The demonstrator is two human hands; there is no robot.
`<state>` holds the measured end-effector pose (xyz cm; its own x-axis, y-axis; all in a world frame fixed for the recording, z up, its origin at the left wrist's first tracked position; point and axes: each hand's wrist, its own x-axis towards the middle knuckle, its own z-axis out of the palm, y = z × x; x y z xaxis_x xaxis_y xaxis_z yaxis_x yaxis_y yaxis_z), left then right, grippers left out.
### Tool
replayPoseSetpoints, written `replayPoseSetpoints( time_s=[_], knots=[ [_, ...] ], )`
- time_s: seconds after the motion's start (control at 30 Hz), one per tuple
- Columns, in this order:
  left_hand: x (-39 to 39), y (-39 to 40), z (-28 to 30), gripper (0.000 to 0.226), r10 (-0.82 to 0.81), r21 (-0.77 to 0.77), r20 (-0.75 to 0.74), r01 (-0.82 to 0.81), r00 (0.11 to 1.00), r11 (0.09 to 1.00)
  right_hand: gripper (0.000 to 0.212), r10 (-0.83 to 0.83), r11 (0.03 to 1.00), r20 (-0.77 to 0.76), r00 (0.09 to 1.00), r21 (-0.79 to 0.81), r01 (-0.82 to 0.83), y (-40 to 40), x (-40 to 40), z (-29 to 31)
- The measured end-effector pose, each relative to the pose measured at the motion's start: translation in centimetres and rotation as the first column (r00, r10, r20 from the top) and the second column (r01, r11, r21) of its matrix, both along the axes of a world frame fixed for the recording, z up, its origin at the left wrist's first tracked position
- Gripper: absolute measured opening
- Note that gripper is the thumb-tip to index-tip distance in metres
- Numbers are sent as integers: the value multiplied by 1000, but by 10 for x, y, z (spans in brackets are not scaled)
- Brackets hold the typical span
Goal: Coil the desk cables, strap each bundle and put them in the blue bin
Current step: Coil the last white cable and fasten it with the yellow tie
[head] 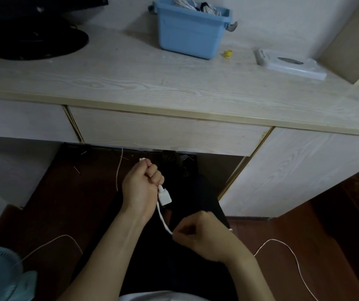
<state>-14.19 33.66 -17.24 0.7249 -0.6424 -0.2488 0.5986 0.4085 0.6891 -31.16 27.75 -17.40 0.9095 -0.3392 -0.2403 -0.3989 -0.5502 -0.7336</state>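
With the left hand (pixel 140 187) fisted on the white cable (pixel 163 220) near its plug (pixel 165 197) and the right hand (pixel 198 232) pinching it lower, the slack trailing over the floor (pixel 315 246) may snag or tangle while coiling.

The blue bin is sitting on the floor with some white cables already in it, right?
Not quite. The head view shows the blue bin sitting on the desk, not the floor. It does already have white cables in it.

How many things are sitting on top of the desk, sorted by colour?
Blue: 1, the bin
Yellow: 1, a small bit
White: 1, the flat pack
Black: 1, the round stand
Total: 4
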Motion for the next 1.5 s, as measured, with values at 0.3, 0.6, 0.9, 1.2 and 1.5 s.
replayPoseSetpoints(
  time_s=[0.3, 0.6, 0.9, 1.2, 1.5],
  knots=[
    [-11, 21, 7, 27, -772, 666, 438, 410, 461, 623, 12, -160, 969, 292, 943, -138, 207, -3, -3, 23],
    [-7, 26, 10, 45, -896, 544, 189, 717, 403, 437, 22, -490, 863, 340, 803, 55, 503, -12, -8, 20],
    [-6, 19, 1, 40, -565, 2, -35, 565, 824, 825, 43, -427, 903, 155, 891, 127, 411, -21, -13, 17],
    [21, 23, -8, 45, 185, 18, -433, -197, 882, 980, 7, -351, 935, 82, 933, 77, 345, -41, -31, 13],
    [7, 3, -4, 32, 123, -37, -326, -142, 937, 989, 14, -10, 996, -43, 999, -88, 7, 1, 2, 9]
  ],
)
